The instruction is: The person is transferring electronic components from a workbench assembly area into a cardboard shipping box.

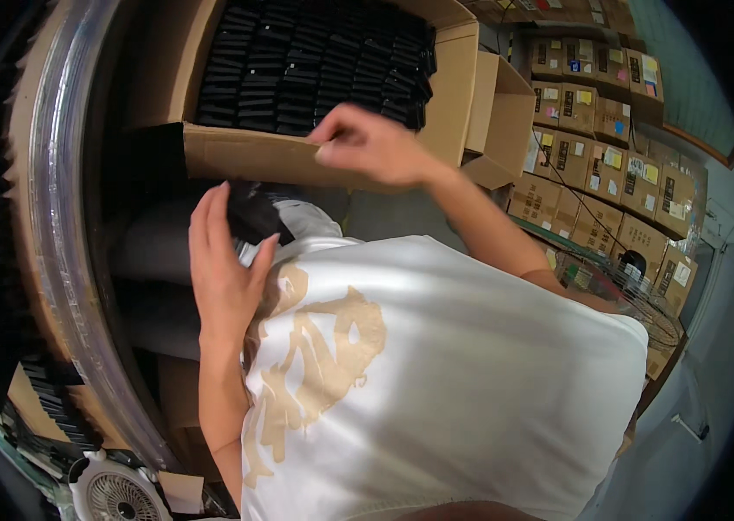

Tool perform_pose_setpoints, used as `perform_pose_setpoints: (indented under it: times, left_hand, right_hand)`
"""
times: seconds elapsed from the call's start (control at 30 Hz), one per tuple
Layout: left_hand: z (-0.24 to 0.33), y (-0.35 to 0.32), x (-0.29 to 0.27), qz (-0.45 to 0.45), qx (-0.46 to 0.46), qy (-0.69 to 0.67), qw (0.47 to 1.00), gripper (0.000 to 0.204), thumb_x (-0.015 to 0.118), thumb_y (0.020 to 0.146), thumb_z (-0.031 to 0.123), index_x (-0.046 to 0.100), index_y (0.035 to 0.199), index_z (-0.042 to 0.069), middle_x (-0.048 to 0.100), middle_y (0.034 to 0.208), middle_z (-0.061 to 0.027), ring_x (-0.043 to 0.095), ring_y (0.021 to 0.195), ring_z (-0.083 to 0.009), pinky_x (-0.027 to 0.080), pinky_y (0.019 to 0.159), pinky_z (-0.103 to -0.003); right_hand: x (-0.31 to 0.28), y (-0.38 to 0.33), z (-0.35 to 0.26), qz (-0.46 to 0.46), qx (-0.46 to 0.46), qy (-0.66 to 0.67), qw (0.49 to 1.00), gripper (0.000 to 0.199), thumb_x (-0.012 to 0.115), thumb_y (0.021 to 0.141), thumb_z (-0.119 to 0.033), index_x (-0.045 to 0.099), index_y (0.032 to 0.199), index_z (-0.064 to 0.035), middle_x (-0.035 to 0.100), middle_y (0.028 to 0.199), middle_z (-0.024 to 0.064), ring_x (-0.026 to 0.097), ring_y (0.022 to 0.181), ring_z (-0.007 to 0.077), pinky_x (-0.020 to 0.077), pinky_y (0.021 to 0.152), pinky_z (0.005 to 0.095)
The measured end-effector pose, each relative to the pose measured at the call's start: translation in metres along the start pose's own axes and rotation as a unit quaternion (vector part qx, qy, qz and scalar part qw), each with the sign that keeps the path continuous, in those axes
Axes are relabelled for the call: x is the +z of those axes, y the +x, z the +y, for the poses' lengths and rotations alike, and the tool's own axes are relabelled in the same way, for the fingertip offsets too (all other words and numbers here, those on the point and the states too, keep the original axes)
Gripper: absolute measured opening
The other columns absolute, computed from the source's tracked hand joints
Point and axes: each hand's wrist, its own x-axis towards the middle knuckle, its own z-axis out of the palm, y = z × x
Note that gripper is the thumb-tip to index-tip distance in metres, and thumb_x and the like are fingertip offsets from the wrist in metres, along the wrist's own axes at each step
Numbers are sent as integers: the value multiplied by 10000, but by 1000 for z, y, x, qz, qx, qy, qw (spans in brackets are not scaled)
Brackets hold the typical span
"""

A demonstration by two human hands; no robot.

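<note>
My left hand (226, 260) is at the lower left of the carton, its thumb and fingers curved around a dark black piece (256, 214). The shape of that piece is partly hidden, and I cannot tell its kind. Over the near wall of an open cardboard carton (237, 154) hovers my right hand (376, 148), thumb and forefinger brought together at the carton's top edge. What they pinch, if anything, does not show clearly. Inside the carton, flat black pieces (315, 65) stand packed in several tight rows.
A smaller open carton (506, 113) adjoins on the right. Labelled cardboard boxes (597, 165) are stacked behind it, with a wire-caged fan (645, 313) in front. A plastic-wrapped edge (63, 217) runs down the left. A white fan (119, 495) stands at lower left.
</note>
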Motion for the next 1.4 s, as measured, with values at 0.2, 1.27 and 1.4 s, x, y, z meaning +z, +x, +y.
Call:
perform_pose_setpoints:
  times: [0.2,1.27,1.4]
  left_hand:
    - [10,31,24,-3,87,49,995,719,718,666,-9,421,1321,-11,451,1297,-180,510,1060,-362,456,908,-386]
    - [-78,-17,10,54,-90,-143,984,241,530,853,-9,573,1089,14,569,1154,-85,553,989,-206,453,844,-278]
    - [-93,-31,9,57,-120,-129,983,233,516,865,-9,573,1091,9,578,1132,-82,556,958,-193,444,853,-273]
  right_hand:
    - [61,-6,-17,-7,17,102,995,326,705,791,-66,464,1010,-34,543,974,85,546,807,126,464,705,221]
    - [-99,8,277,200,405,178,874,291,693,789,-126,588,1048,-44,632,980,106,603,836,222,529,685,285]
    - [-108,11,322,201,489,112,841,293,694,789,-162,602,1042,-46,638,968,108,602,818,242,537,662,299]
